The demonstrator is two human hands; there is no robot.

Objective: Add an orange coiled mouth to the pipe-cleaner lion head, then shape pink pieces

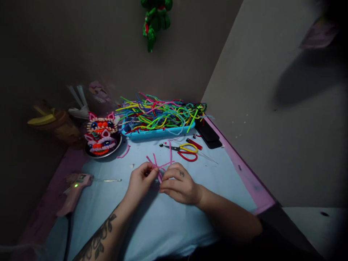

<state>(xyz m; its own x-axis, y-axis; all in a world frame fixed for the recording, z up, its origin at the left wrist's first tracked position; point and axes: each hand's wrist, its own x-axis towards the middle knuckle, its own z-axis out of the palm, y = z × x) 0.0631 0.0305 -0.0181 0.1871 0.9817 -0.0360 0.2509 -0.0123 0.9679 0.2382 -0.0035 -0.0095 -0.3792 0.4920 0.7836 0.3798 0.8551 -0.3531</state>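
Note:
Several pink pipe cleaners (156, 163) cross each other in a loose bundle above the middle of the table. My left hand (143, 177) pinches the crossing between thumb and forefinger. From the other side, my right hand (179, 185) has its fingers closed around the lower ends of the same bundle. Some tips fan upward past my fingers, and one long pink strand rises near my right knuckles. Just beyond my right hand lie scissors (187, 151) with one yellow and one red handle.
A blue tray (152, 135) heaped with colourful pipe cleaners stands at the back. Left of it, a metal bowl (108, 155) holds fuzzy animal-face figures (100, 134). A pink glue gun (74, 194) with a green light lies left. A black phone (208, 134) and red lighter (194, 144) lie right.

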